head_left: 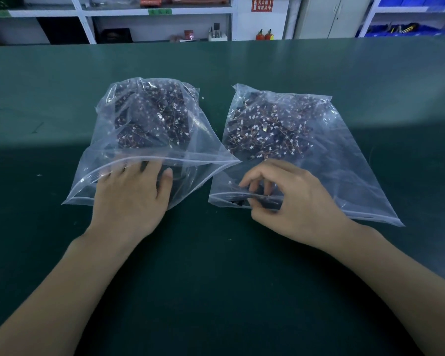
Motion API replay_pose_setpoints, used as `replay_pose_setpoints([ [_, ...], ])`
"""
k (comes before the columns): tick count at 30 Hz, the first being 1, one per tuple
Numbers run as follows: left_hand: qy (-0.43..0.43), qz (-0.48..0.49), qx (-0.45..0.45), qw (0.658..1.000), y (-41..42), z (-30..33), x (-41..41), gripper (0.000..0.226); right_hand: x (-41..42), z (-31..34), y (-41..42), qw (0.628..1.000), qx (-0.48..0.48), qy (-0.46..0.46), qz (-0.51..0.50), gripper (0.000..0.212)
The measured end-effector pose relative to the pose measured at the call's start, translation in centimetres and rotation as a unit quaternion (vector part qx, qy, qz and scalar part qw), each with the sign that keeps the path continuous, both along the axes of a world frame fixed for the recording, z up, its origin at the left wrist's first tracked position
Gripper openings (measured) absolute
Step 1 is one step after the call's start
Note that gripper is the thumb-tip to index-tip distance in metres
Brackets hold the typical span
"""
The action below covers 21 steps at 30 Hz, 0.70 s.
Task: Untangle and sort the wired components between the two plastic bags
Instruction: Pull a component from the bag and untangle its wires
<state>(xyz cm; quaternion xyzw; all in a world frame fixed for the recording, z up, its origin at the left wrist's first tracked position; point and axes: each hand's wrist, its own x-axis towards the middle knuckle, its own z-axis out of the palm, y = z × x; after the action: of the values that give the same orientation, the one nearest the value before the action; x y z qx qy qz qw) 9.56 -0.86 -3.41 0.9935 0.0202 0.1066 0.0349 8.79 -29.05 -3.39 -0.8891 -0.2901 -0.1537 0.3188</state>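
A dark green work mat [242, 291] covers the bench. Beyond its far edge stands white metal shelving [85, 24] with a green label strip [160, 12]. A red sign with white characters [262, 4] hangs on the wall, above two small red objects, perhaps extinguishers [264, 35]. A grey cabinet [329, 16] stands further right, beside blue storage bins [401, 29] on shelves

Glossy clear plastic bags [149, 116], matt green table [216, 278], possibly rubber mat
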Motion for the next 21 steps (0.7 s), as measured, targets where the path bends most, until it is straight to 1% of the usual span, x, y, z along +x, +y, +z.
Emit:
replay_pose_setpoints([
  [3, 0.041, -0.024, -0.001, 0.999, 0.4, -0.6, 0.3, 0.054, -0.1, -0.2, 0.1, 1.000, -0.003, 0.002, 0.001, 0.028],
  [5, 0.042, -0.032, -0.002, 0.999, 0.5, -0.7, 0.4, 0.055, -0.1, -0.3, 0.2, 1.000, -0.005, 0.001, 0.002, 0.027],
  [7, 0.008, -0.040, -0.002, 0.999, 0.7, -0.7, 0.4, 0.047, -0.1, -0.3, 0.2, 1.000, -0.006, 0.000, 0.002, 0.026],
  [10, -0.054, -0.075, -0.035, 0.995, 0.7, -0.8, 0.1, 0.029, 0.0, -0.3, 0.3, 1.000, -0.006, 0.000, 0.001, 0.025],
  [12, -0.076, -0.094, -0.058, 0.991, 0.7, -0.7, -0.2, 0.022, -0.1, -0.3, 0.3, 1.000, -0.005, 0.001, -0.002, 0.024],
  [15, -0.107, -0.127, -0.090, 0.982, 0.6, -0.5, -0.3, 0.021, -0.2, -0.3, 0.4, 1.000, -0.005, 0.002, -0.002, 0.024],
  [18, -0.134, -0.166, -0.103, 0.971, 0.2, -0.4, -0.5, 0.020, -0.3, -0.3, 0.5, 1.000, -0.005, 0.005, -0.002, 0.024],
  [21, -0.168, -0.208, -0.123, 0.956, -0.8, -0.2, -1.0, 0.020, -0.3, -0.3, 0.5, 1.000, -0.002, 0.011, -0.005, 0.024],
])
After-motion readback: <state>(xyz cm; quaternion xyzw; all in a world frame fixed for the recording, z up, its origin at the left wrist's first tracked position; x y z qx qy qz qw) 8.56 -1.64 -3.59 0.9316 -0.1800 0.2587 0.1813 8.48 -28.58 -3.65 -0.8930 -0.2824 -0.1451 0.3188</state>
